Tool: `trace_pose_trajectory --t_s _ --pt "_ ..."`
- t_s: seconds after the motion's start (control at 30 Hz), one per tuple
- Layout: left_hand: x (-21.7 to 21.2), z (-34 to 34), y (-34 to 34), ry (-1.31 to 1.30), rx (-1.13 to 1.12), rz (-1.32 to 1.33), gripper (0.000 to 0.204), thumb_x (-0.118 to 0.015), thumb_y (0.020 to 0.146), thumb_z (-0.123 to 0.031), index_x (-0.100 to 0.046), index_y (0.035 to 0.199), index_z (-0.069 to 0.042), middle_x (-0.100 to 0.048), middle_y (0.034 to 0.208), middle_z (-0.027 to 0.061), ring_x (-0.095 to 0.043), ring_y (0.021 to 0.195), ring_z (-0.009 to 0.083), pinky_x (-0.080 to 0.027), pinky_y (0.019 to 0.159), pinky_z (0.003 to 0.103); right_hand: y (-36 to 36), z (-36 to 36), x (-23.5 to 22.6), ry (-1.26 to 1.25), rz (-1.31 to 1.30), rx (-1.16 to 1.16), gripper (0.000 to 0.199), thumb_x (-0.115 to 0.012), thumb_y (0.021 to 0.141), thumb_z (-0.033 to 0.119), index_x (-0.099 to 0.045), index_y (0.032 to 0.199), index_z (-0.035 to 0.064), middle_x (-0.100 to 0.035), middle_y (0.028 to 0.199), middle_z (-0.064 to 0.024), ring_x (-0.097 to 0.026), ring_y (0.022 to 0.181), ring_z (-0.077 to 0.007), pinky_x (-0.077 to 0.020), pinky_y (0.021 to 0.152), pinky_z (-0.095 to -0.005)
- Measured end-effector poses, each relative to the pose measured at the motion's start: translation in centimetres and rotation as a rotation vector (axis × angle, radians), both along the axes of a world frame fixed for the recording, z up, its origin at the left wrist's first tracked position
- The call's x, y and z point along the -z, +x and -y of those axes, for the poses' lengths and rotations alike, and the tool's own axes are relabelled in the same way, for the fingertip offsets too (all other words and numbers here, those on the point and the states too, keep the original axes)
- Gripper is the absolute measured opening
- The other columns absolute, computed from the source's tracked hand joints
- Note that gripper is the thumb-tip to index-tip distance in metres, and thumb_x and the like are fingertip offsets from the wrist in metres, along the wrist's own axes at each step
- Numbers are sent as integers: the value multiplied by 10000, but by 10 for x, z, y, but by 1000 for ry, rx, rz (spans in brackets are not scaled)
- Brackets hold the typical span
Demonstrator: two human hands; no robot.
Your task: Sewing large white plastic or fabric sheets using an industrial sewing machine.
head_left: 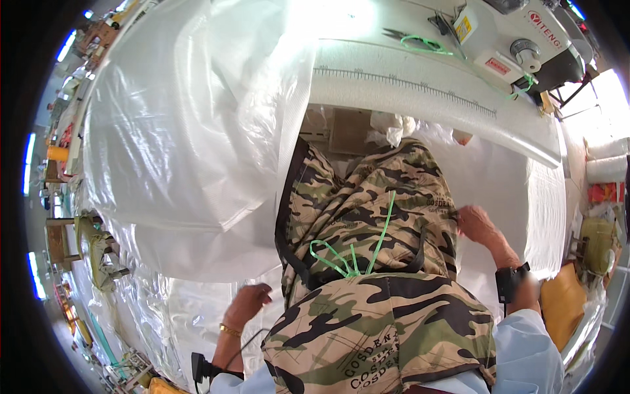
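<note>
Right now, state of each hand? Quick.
Left hand: fingers curled, resting on the white woven fabric; a grasp cannot be told.
Right hand: fingers bent at the edge of the camouflage apron; whether it grips cannot be told.

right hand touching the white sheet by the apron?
Touching. The head view shows the right hand with its fingers lying on the white sheet right at the edge of the camouflage apron, with no gap visible.

**Sewing workshop, bulk-bag type**

Industrial sewing machine (518,46) on a white worktable (420,98) with a printed ruler scale (407,84). Big sheets of white woven plastic fabric (190,131) draped everywhere, scissors (401,34) and green cord (426,44) by the machine. More cluttered benches (62,230) at left.
</note>
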State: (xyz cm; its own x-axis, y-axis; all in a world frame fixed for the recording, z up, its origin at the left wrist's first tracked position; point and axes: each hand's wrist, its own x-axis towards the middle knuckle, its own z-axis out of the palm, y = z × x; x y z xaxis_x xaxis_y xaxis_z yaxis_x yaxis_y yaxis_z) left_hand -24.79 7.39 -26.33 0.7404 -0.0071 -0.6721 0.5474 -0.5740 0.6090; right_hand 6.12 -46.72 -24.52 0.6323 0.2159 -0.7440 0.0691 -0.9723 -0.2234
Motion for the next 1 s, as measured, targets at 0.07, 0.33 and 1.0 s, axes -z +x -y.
trace_pose_trajectory --t_s 0.07,0.33,1.0 --pt "-56 9 46 183 13 198 166 -556 981 -121 -662 1023 0 -719 754 146 -709 672 276 -563 666 360 27 -51 -36 97 601 -223 208 -549 944 217 -665 970 46 -654 716 -174 -655 735 -383 -510 667 -460" --pt "-71 87 158 -39 -260 577 171 -574 984 -49 -666 1114 14 -728 1000 126 -699 901 195 -535 785 301 50 -267 -34 1007 376 -46 466 -670 903 417 -652 1161 28 -698 1021 -181 -676 917 -311 -527 813 -405" --pt "-14 41 258 158 -184 834 339 -582 959 -157 -597 1237 36 -630 1263 242 -545 1246 419 -423 1046 460 25 -335 -221 1940 -707 160 387 -506 1005 284 -564 744 4 -676 780 -103 -662 725 -206 -518 773 -353"
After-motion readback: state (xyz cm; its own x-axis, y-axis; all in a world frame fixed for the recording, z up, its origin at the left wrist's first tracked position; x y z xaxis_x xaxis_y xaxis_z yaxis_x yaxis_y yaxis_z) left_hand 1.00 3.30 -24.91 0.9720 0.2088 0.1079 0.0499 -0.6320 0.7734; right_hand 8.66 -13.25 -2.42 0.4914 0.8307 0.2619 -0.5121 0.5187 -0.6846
